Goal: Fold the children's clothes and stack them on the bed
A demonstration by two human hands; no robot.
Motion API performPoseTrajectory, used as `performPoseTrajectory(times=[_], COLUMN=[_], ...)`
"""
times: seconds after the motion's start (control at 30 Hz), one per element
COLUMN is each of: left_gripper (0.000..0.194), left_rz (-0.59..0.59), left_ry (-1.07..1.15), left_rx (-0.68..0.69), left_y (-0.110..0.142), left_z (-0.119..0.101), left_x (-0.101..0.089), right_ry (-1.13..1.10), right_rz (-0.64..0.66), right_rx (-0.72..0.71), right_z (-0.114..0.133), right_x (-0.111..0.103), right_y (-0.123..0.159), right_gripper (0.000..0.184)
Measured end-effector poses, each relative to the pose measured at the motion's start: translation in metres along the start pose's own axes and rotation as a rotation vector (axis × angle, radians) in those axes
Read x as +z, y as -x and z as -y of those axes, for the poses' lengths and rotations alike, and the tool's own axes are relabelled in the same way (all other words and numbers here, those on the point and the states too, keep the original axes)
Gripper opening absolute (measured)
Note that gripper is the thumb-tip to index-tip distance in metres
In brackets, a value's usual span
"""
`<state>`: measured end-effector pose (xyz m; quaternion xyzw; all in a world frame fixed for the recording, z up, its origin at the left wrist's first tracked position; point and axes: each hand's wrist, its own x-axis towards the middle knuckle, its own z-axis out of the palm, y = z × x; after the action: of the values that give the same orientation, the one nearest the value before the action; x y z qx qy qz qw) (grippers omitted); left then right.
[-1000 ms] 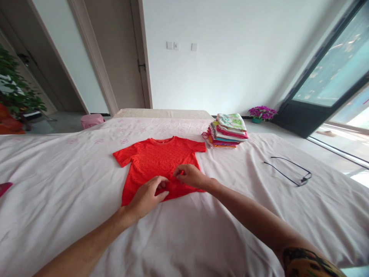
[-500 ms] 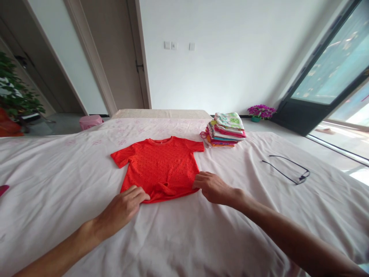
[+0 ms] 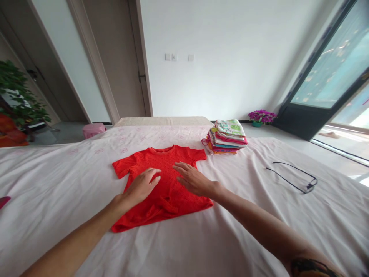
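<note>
A red short-sleeved T-shirt (image 3: 164,157) lies spread on the pale bed sheet (image 3: 184,246), its neckline at the far side and its hem towards me. Small wrinkles show in the cloth near the hem. Over the left middle of the shirt is my left hand (image 3: 144,185), open, thumb apart from the fingers. My right hand (image 3: 193,180) is over the right middle, open too, with fingers stretched out and pointing left. Whether the palms touch the cloth or hover just above it I cannot tell. Neither hand holds anything.
A stack of folded clothes (image 3: 227,138) stands beyond the shirt's right sleeve. Black-framed glasses (image 3: 308,187) lie on the sheet at the right. Past the bed are a pink stool (image 3: 94,130), a pot of purple flowers (image 3: 261,117) and a leafy plant (image 3: 20,92).
Both hands have let go of the shirt's hem and moved up over its middle, fingers opening. The hem now reaches nearer to me and spreads wider. The camera view has tilted slightly upward.
</note>
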<state>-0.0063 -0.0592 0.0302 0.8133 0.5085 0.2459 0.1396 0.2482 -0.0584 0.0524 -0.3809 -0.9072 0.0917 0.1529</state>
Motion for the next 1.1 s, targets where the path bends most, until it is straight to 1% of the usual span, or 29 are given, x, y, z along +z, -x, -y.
performPoseTrajectory(times=[0.07, 0.13, 0.2, 0.27, 0.37, 0.43, 0.5, 0.53, 0.6, 0.67, 0.77, 0.83, 0.9, 0.93, 1.0, 1.03, 1.1], left_gripper=[0.049, 0.056, 0.059, 0.055, 0.046, 0.047, 0.053, 0.056, 0.065, 0.07, 0.069, 0.068, 0.067, 0.067, 0.068, 0.07, 0.073], left_rz=[0.002, 0.063, 0.116, 0.119, 0.08, 0.069, 0.073, 0.08, 0.094, 0.101, 0.106, 0.115, 0.076, 0.031, -0.042, -0.051, -0.016], left_ry=[-0.125, -0.239, -0.32, -0.362, -0.372, -0.377, -0.383, -0.385, -0.391, -0.404, -0.427, -0.435, -0.456, -0.473, -0.496, -0.495, -0.467], left_rx=[0.018, -0.038, -0.144, -0.211, -0.183, -0.152, -0.132, -0.133, -0.15, -0.161, -0.151, -0.148, -0.161, -0.178, -0.255, -0.301, -0.372], left_y=[-0.023, -0.04, -0.053, -0.066, -0.089, -0.107, -0.123, -0.129, -0.138, -0.142, -0.145, -0.144, -0.143, -0.142, -0.14, -0.139, -0.138], left_z=[0.011, 0.026, 0.042, 0.056, 0.071, 0.076, 0.08, 0.084, 0.093, 0.105, 0.122, 0.129, 0.131, 0.131, 0.131, 0.131, 0.133], left_x=[0.02, 0.032, 0.036, 0.032, 0.024, 0.024, 0.032, 0.037, 0.049, 0.057, 0.059, 0.055, 0.052, 0.051, 0.052, 0.052, 0.053], right_ry=[0.081, 0.132, 0.165, 0.198, 0.25, 0.272, 0.263, 0.245, 0.202, 0.171, 0.152, 0.141, 0.142, 0.151, 0.176, 0.188, 0.206], right_rz=[0.03, 0.106, 0.176, 0.2, 0.135, 0.067, 0.023, 0.023, 0.055, 0.096, 0.121, 0.127, 0.126, 0.123, 0.123, 0.128, 0.134], right_rx=[0.012, 0.05, 0.097, 0.16, 0.272, 0.284, 0.252, 0.242, 0.257, 0.29, 0.333, 0.347, 0.377, 0.393, 0.438, 0.465, 0.521], right_z=[-0.005, -0.016, -0.031, -0.046, -0.059, -0.065, -0.072, -0.076, -0.089, -0.104, -0.125, -0.133, -0.137, -0.138, -0.142, -0.146, -0.156], right_x=[0.022, 0.037, 0.041, 0.034, 0.02, 0.019, 0.028, 0.035, 0.052, 0.066, 0.075, 0.074, 0.07, 0.068, 0.063, 0.06, 0.055], right_y=[-0.02, -0.033, -0.04, -0.046, -0.063, -0.083, -0.106, -0.117, -0.136, -0.147, -0.152, -0.15, -0.147, -0.144, -0.136, -0.13, -0.115], right_gripper=[0.06, 0.067, 0.066, 0.058, 0.05, 0.048, 0.05, 0.055, 0.067, 0.075, 0.076, 0.075, 0.076, 0.077, 0.077, 0.077, 0.076])
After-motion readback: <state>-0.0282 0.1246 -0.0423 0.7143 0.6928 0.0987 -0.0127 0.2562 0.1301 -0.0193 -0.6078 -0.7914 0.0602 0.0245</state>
